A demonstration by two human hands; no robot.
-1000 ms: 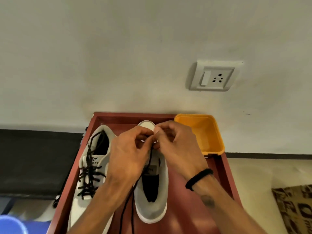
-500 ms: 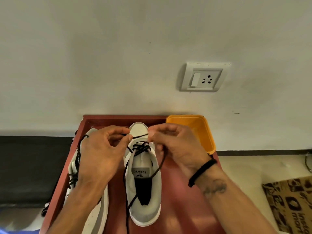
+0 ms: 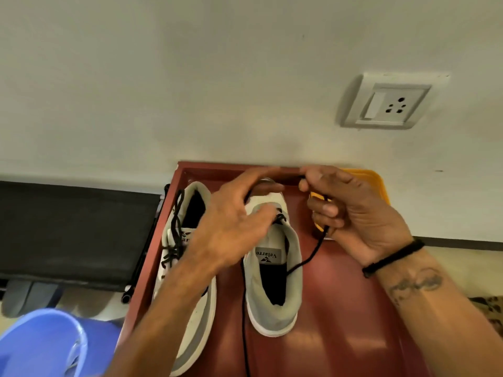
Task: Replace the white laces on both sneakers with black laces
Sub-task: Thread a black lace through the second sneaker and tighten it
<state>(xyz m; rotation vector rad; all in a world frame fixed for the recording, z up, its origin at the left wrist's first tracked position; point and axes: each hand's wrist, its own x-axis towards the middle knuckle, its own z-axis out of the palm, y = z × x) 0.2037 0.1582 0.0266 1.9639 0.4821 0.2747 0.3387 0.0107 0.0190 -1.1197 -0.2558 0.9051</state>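
Lacing the right sneaker [image 3: 273,273]: right hand [image 3: 351,210] pinches the black lace [image 3: 313,251] at 1 o'clock, left hand [image 3: 234,224] loose-fingered over the eyelets; next, thread the following eyelet.

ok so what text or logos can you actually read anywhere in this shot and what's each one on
"Velarro", over a small dark triangle logo, on the tongue label of the right sneaker.
A black logo on the left sneaker tongue, mostly hidden by the left hand: not readable.
Dark print on the patterned mat at the right edge: cut off, not readable.
The wall socket shows no lettering.
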